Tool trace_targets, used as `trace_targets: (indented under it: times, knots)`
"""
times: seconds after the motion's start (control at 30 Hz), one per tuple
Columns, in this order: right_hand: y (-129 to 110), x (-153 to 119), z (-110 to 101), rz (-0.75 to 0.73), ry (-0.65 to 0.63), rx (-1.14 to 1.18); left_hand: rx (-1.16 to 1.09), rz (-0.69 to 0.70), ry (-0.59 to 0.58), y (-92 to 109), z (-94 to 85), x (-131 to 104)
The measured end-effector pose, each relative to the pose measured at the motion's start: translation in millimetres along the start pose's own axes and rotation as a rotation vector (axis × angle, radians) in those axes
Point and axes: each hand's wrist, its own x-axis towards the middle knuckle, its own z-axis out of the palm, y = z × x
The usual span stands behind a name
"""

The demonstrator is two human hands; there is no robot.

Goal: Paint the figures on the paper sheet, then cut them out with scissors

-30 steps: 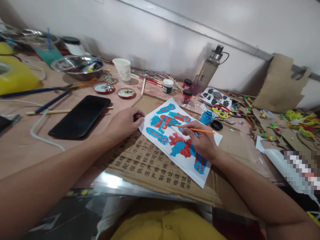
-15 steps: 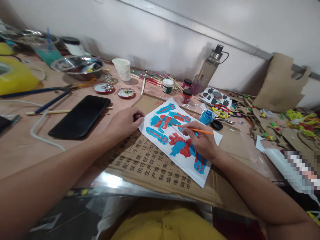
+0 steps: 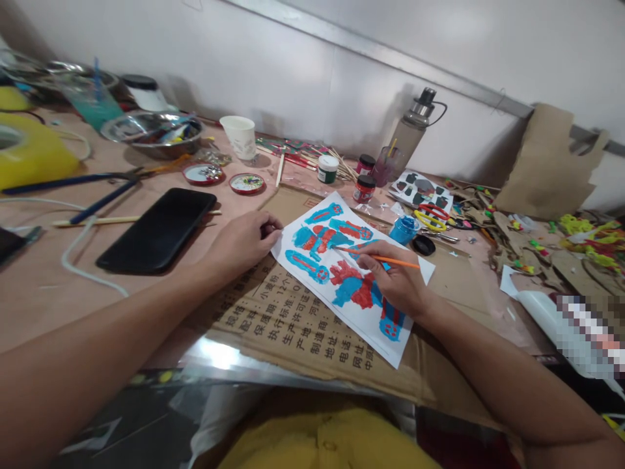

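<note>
While your right hand (image 3: pixel 398 280) held an orange-handled paintbrush (image 3: pixel 390 260) with its fingers closed around the shaft, the tip pointed down at a blue patch near the middle of the white paper sheet (image 3: pixel 366 322). That sheet lay flat but askew on the printed cardboard (image 3: pixel 288 339) in front of you. Your left hand (image 3: pixel 247 238) rested at the sheet's left corner, fingers loosely curled with a small gap by the thumb; I couldn't tell whether they pinched the edge. The colouring looked well advanced: the visible shapes carried broad blue areas and red bands or spots, while the ground around them was bare white. What might have been left was hard to judge, as your right hand covered part of the sheet. The blue paint jar (image 3: pixel 404 231) stood open just beyond, near a black lid (image 3: pixel 423 245).
</note>
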Motion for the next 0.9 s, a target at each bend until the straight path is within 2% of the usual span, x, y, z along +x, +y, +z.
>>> trace_targets:
  times: [0.17,0.43,0.73,0.9]
  knots:
    - [-3.4,-3.2,-3.7,-0.027,0.092,0.056,-0.002,0.003,0.002,-1.2,0.1,0.2]
    - [8.6,1.0,-17.9,0.07,0.36,0.179,0.006,0.014,0.009,-3.7,0.4,0.7]
    - [14.2,4.3,-38.0,0.075,0.441,0.177,0.013,0.028,0.038,-8.2,2.6,0.9]
    - [13.4,6.9,-44.1,0.031,0.523,0.14,-0.01,-0.028,0.026,-7.0,-1.5,6.0]
